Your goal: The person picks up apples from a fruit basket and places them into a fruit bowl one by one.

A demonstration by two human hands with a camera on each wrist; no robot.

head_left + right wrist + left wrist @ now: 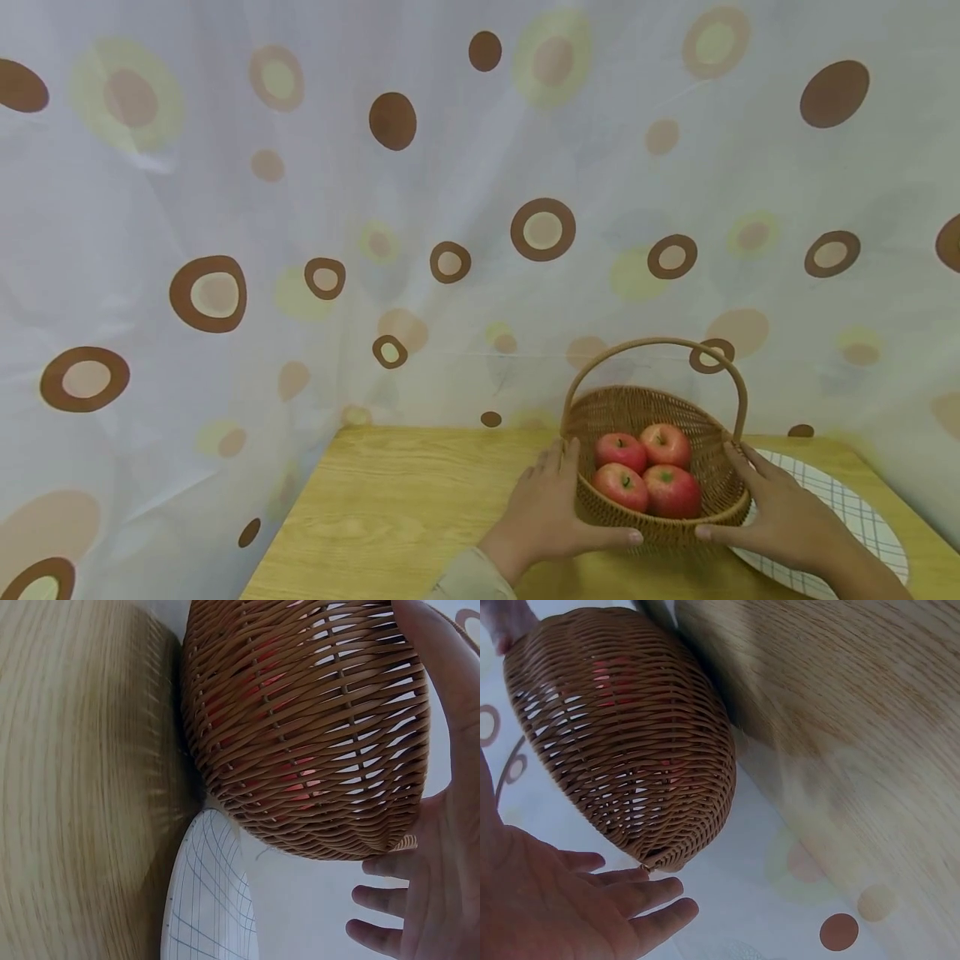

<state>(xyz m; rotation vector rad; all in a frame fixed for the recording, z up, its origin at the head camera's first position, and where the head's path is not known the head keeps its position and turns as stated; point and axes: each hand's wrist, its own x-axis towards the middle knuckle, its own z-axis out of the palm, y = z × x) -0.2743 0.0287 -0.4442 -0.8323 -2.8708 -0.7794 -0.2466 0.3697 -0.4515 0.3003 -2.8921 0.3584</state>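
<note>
A brown wicker basket [660, 533] with an arched handle [654, 340] stands on the table, holding several red apples [672, 492]. My left hand [542, 515] is at its left side, thumb stretched along the front and fingers at the left rim. In the left wrist view those fingers [656, 915] are spread and nearly straight beside the basket's end. My right hand [787, 521] is at the right side, fingertips by the handle's base and thumb against the front rim. The right wrist view shows its fingers [382, 900] extended past the wicker. Apples show red through the weave.
A white checked oval placemat or plate [840, 500] lies right of the basket, partly under my right arm. The wooden table [397, 500] extends to the left. Behind it hangs a white sheet [450, 183] with brown and yellow circles.
</note>
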